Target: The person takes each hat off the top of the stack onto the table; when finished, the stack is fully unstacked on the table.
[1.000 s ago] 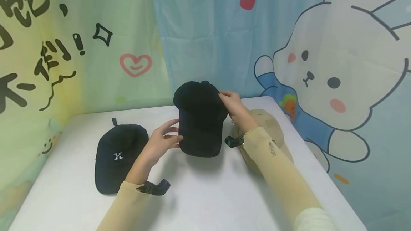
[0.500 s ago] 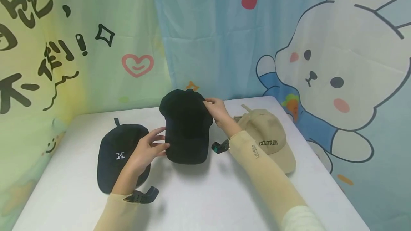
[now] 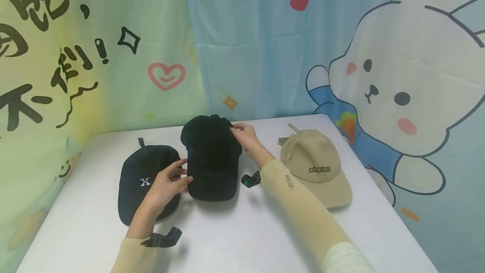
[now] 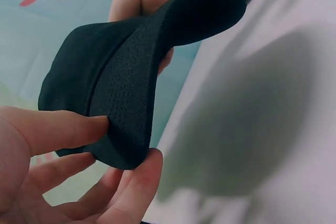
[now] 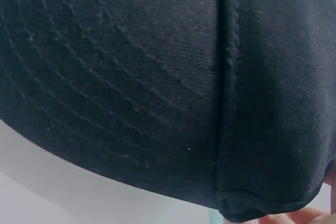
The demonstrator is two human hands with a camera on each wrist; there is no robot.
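Observation:
A plain black baseball cap [image 3: 212,159] is held up over the table between both hands, brim toward me. In the left wrist view, a wide gap and shadow separate the brim [image 4: 134,87] from the white surface. My left hand [image 3: 164,186] pinches the brim's left edge, thumb on one face and fingertips at the other. On the upper right of the crown, my right hand [image 3: 248,140] grips the cap's side. Stitched rows of the brim fill much of the right wrist view, where fingers [image 5: 299,216] peek out past the crown's edge.
A dark cap with a small white emblem [image 3: 145,182] lies on the left of the white table [image 3: 242,239], partly behind my left hand. To the right sits a beige cap lettered COLORADO [image 3: 316,167]. A printed curtain [image 3: 250,54] hangs behind the table.
Both hands have carried the black cap leftward and lower, toward the dark cap. The beige cap, earlier partly covered by my right arm, now shows its lettering.

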